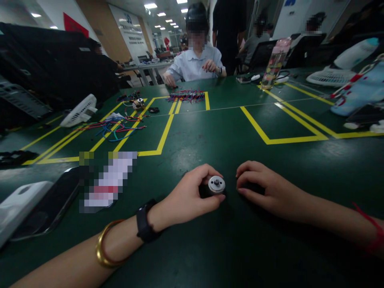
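The small round motor (pixel 215 186) is half hidden — only its shiny metal end and a bit of dark body peek out of the left hand (pixel 189 197). That hand lies on its side on the green table (pixel 228 248), fingers curled around the motor. The right hand (pixel 265 190) rests palm down just beside it, fingers bent and close together — I cannot tell if they hold anything.

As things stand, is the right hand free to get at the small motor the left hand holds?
Probably yes. The right hand rests on the table just beside the small motor, with bare surface between them. The left hand wraps the motor's far and near sides, leaving its right side exposed.
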A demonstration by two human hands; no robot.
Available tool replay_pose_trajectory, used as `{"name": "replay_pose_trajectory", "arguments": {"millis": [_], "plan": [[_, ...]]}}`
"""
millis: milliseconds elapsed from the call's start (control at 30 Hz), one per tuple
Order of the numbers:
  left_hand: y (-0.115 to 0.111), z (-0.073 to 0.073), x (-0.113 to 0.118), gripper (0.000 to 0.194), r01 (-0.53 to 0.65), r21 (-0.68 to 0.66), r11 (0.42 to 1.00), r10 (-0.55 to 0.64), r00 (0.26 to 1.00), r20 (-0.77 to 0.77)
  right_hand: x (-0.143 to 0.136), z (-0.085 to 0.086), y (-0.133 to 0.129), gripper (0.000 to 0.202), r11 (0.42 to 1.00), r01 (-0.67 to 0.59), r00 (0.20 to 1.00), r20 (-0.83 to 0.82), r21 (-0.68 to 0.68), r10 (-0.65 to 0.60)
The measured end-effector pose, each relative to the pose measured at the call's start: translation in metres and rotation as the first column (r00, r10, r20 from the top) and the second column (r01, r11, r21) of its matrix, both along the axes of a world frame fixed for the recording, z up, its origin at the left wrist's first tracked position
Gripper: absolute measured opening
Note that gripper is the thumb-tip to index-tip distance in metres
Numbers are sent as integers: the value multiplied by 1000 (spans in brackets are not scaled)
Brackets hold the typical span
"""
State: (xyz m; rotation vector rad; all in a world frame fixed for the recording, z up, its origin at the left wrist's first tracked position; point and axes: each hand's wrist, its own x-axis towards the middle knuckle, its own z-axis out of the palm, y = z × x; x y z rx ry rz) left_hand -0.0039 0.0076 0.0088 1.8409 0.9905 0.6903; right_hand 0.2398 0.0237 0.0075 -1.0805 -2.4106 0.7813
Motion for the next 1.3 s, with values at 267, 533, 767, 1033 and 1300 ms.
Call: {"name": "replay_pose_trajectory", "arguments": {"millis": [267, 533, 767, 1033, 1300], "plan": [[2, -5, -1, 24, -16, 60, 998, 19, 999, -50, -40, 37, -1, 13, 997, 38, 996, -87, 64, -33], [1, -3, 1, 26, -17, 50, 999, 16, 1000, 7, -28, 30, 1, 5, 988, 68, 987, -157, 137, -46], [1, -1, 0, 28, -5, 45, 999, 6, 1000, -12, -5, -3, -3, 14, 985, -65, 991, 125, 162, 45], [1, -1, -2, 30, 9, 33, 999, -8, 1000, -22, 6, -2, 3, 19, 969, 155, 967, -170, -193, -188], [2, 0, 0, 28, 10, 30, 999, -10, 1000, 5, -4, 0, 1, 14, 988, -72, 997, 27, 133, 69]]}}
